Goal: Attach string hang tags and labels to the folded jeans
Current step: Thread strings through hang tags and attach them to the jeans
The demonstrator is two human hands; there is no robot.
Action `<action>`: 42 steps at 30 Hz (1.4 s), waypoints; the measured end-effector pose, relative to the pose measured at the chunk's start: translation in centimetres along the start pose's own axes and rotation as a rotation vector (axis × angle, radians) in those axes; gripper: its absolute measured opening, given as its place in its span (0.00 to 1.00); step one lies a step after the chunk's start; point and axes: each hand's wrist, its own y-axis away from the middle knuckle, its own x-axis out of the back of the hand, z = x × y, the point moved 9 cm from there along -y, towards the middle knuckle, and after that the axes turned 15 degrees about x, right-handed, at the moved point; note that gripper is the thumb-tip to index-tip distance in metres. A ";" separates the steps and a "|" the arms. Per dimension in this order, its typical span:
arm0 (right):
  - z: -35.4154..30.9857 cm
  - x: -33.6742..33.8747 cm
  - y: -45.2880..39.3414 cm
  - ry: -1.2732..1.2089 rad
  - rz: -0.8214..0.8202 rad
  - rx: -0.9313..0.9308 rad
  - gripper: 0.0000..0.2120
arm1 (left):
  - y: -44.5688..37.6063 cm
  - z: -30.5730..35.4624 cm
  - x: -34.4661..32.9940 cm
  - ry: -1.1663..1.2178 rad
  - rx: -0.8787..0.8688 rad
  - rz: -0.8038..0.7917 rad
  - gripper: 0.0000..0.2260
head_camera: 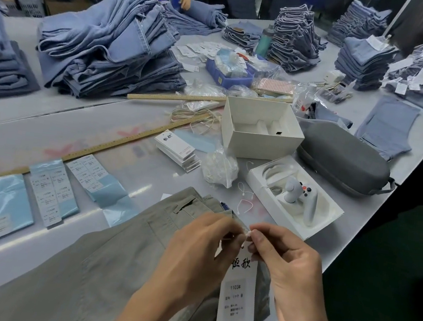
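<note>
Our left hand (pixel 199 249) and right hand (pixel 288 265) meet fingertip to fingertip, each pinching the white string (pixel 248 233) at the top of the hang tag (pixel 236 304), which hangs down between our wrists. Beneath both hands lie the folded grey-green jeans (pixel 101 267) on a pale grey surface (pixel 49 124). Beyond our hands sit label sheets (pixel 49 193), a wooden ruler (pixel 116 143) and stacks of blue jeans (pixel 107 41) in a busy workroom.
</note>
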 end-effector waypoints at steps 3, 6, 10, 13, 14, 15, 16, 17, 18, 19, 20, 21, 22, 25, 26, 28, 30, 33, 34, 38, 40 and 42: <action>-0.4 -0.4 0.1 0.080 -0.077 0.043 0.08 | 0.0 -0.1 -0.2 -0.007 -0.007 -0.016 0.12; -1.4 -0.8 0.0 0.184 -0.154 0.126 0.07 | -0.1 -0.3 -0.3 -0.011 -0.026 -0.025 0.13; -2.1 -1.1 -0.3 0.207 -0.212 0.177 0.06 | -0.2 -0.6 -0.2 0.059 -0.058 0.007 0.11; -1.9 -1.2 -0.3 0.197 -0.250 0.157 0.07 | -0.6 -1.6 -0.6 0.277 -0.031 -0.044 0.09; -1.8 -1.2 -0.3 0.203 -0.267 0.150 0.07 | -0.6 -2.0 -0.9 0.357 -0.021 -0.080 0.10; -1.7 -1.2 -0.2 0.220 -0.285 0.149 0.07 | -0.7 -2.5 -1.2 0.433 -0.005 -0.123 0.11; -1.6 -1.1 -0.2 0.244 -0.304 0.152 0.07 | -0.7 -2.9 -1.5 0.491 0.014 -0.160 0.12; -1.5 -1.1 -0.2 0.261 -0.321 0.155 0.07 | -0.8 -3.2 -1.8 0.522 0.030 -0.182 0.13; -1.5 -1.1 -0.2 0.266 -0.328 0.157 0.06 | -0.8 -3.4 -2.0 0.534 0.040 -0.193 0.14; -1.6 -1.0 -0.3 0.265 -0.331 0.160 0.06 | -0.9 -3.6 -2.2 0.542 0.046 -0.197 0.15; -1.6 -1.1 -0.4 0.267 -0.334 0.166 0.06 | -0.9 -3.6 -2.4 0.553 0.051 -0.200 0.16; -1.7 -1.1 -0.5 0.274 -0.336 0.177 0.06 | -0.9 -3.7 -2.6 0.563 0.055 -0.204 0.16; -1.9 -1.2 -0.6 0.290 -0.341 0.195 0.06 | -0.9 -3.8 -2.8 0.567 0.057 -0.206 0.17; -2.8 -1.7 -1.1 0.472 -0.380 0.360 0.06 | -0.9 -4.1 -3.5 0.508 0.080 -0.176 0.14; -3.2 -2.1 -1.1 0.574 -0.402 0.445 0.07 | -0.9 -4.3 -3.7 0.483 0.091 -0.157 0.10; -3.5 -2.6 -1.2 0.734 -0.418 0.547 0.11 | -0.9 -4.7 -3.9 0.454 0.096 -0.115 0.03; -4.0 -3.0 -1.5 0.808 -0.411 0.598 0.12 | -0.9 -5.5 -3.4 0.464 0.117 -0.069 0.06; -5.3 -3.8 -1.9 0.827 -0.379 0.718 0.06 | -0.2 -8.8 -1.8 0.436 0.215 0.041 0.14; -5.8 -4.2 -2.1 0.809 -0.361 0.747 0.05 | 0.2 -10.3 -1.2 0.394 0.247 0.071 0.15; -6.9 -7.2 -2.2 0.666 -0.379 0.834 0.07 | 1.9 -17.2 1.9 0.138 0.405 0.113 0.14; -6.6 -9.7 -2.0 0.631 -0.444 0.856 0.10 | 3.4 -21.2 4.1 -0.045 0.499 0.157 0.16; -6.1 -12.1 -1.9 0.621 -0.499 0.876 0.11 | 5.6 -25.1 5.9 -0.124 0.618 0.191 0.15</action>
